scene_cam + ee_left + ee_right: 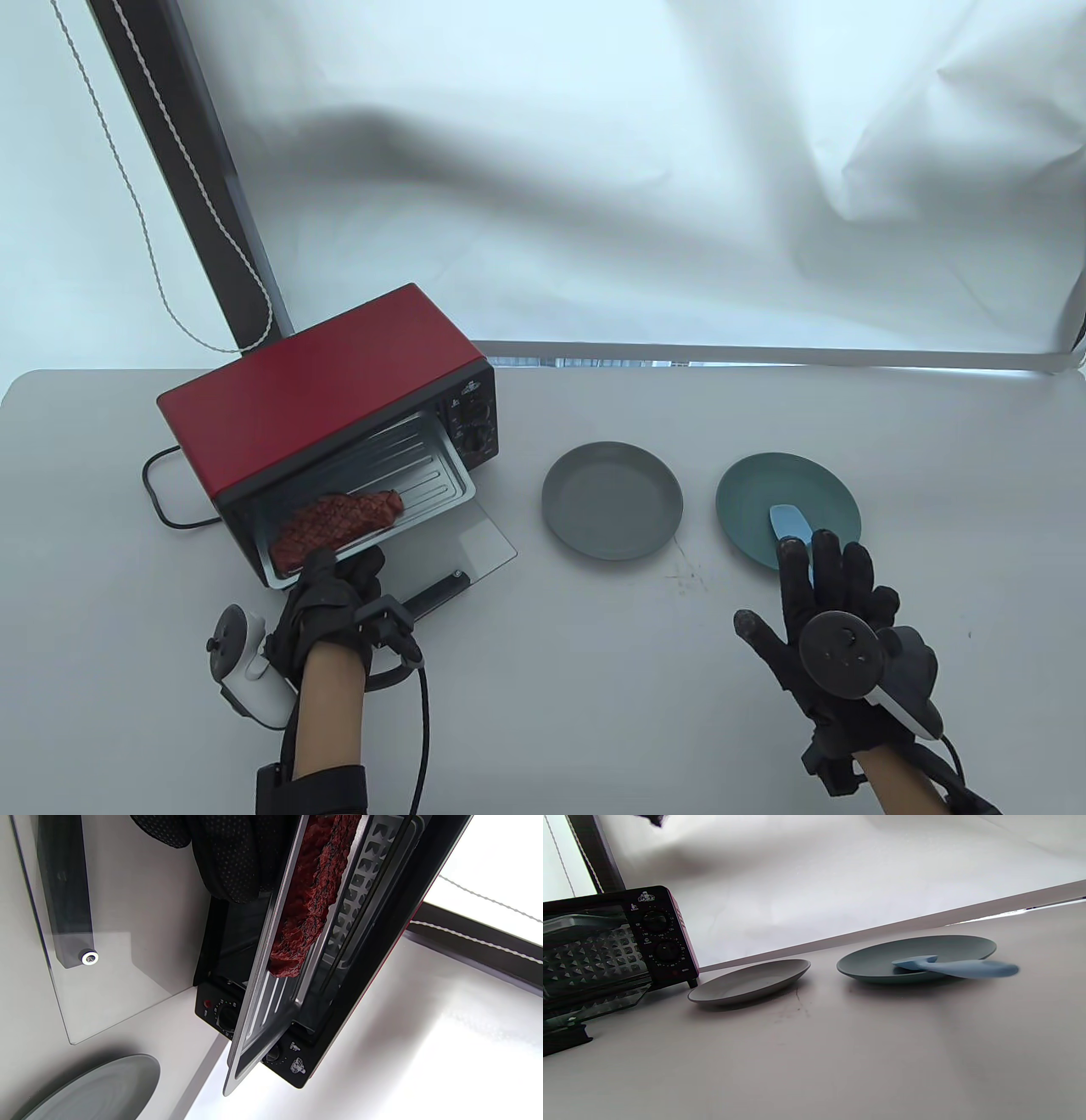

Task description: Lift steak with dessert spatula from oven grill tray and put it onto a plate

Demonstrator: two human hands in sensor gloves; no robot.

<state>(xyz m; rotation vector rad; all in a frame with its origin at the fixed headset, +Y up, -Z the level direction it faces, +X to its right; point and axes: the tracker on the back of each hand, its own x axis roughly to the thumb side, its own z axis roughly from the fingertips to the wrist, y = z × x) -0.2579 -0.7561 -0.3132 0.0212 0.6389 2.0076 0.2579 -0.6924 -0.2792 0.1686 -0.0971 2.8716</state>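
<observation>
A brown grilled steak [335,518] [314,899] lies on the metal grill tray [433,480] [263,993], which sticks partly out of the red toaster oven [322,399]. My left hand [339,570] grips the tray's front rim just below the steak. The light blue dessert spatula [787,519] [950,966] rests on the teal plate [764,480] [925,944], its handle pointing out over the near rim. Over that handle is my right hand [819,586], with its fingers straight and spread and holding nothing. An empty grey plate [612,501] [751,980] sits between the oven and the teal plate.
The oven's glass door [475,548] [118,963] lies open flat on the table, with its black handle [437,590] beside my left hand. A black power cord [157,492] loops left of the oven. The control knobs [657,935] face the grey plate.
</observation>
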